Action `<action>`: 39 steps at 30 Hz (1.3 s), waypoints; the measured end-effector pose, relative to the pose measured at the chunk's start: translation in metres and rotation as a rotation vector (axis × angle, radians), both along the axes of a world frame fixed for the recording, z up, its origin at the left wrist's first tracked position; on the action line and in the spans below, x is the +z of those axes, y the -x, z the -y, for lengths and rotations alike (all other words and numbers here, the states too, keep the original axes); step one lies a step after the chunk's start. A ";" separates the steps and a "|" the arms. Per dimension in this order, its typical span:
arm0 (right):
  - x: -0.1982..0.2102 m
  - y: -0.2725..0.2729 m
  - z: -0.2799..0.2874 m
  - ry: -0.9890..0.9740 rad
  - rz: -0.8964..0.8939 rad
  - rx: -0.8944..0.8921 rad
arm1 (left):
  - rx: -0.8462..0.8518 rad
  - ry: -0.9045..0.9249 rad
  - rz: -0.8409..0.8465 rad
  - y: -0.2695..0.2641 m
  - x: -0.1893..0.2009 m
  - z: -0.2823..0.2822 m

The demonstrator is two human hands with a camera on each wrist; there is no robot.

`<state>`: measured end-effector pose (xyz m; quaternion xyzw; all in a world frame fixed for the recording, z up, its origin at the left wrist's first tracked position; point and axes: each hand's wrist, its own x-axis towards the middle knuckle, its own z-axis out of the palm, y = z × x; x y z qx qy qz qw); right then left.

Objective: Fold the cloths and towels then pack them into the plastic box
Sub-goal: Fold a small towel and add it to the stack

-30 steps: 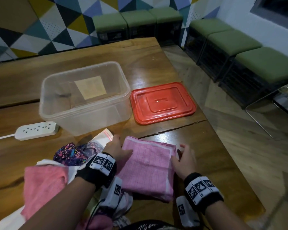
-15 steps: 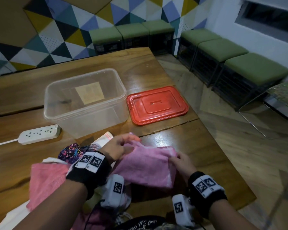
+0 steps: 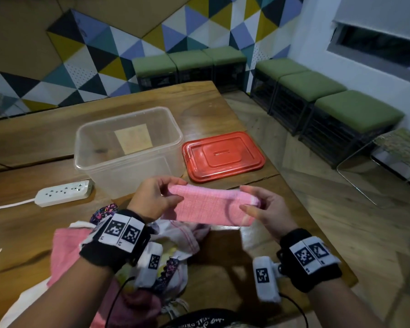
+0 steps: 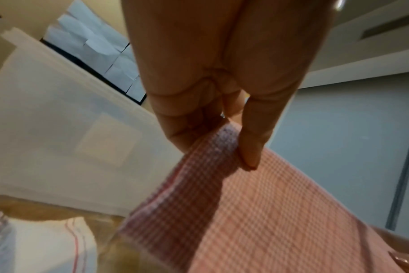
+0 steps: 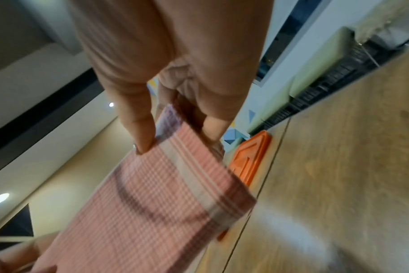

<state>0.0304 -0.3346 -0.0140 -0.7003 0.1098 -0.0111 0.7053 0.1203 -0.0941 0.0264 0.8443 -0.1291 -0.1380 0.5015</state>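
Folded pink checked cloth (image 3: pixel 208 205), pinched at its ends by left hand (image 3: pixel 155 197) and right hand (image 3: pixel 264 209), held above the table (image 3: pixel 223 107) before the clear plastic box (image 3: pixel 128 147). Likely risk: a loosened pinch lets the layers fall open.

A lounge or common room: green cushioned stools (image 3: pixel 357 112) along a colourful triangle-patterned wall (image 3: pixel 118 50), large wooden table (image 3: pixel 33 136).

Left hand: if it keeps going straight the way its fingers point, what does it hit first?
Probably the clear plastic box: the left hand, pinching the pink cloth, points forward at the near wall. Its height above the rim is unclear.
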 end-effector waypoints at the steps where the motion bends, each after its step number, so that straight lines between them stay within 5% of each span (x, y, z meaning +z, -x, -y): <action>1: 0.001 -0.002 0.000 0.120 0.012 0.006 | 0.009 -0.031 0.064 0.001 0.000 0.001; 8: -0.019 -0.016 -0.009 0.773 0.274 -0.205 | 0.120 -0.252 0.676 -0.001 -0.015 -0.004; 10: -0.038 -0.006 -0.010 0.835 0.154 -0.058 | 0.023 -0.367 0.555 0.006 -0.035 -0.012; 13: -0.065 0.015 -0.010 0.789 -0.155 0.249 | -0.302 -0.699 0.034 0.017 -0.060 -0.022; 15: -0.078 0.024 -0.011 0.806 -0.257 0.356 | -0.402 -0.742 -0.097 0.021 -0.067 -0.021; 21: -0.085 0.019 -0.019 0.637 -0.231 0.167 | 0.021 -0.466 -0.013 0.016 -0.080 -0.006; 27: -0.085 0.006 -0.022 0.668 0.008 -0.065 | 0.133 -0.165 0.002 0.020 -0.084 -0.007; 33: -0.091 0.003 -0.027 0.765 -0.172 0.082 | 0.135 -0.448 -0.013 0.016 -0.091 -0.007; 39: -0.092 0.003 -0.025 0.846 -0.213 0.146 | 0.078 -0.539 -0.088 0.011 -0.096 -0.004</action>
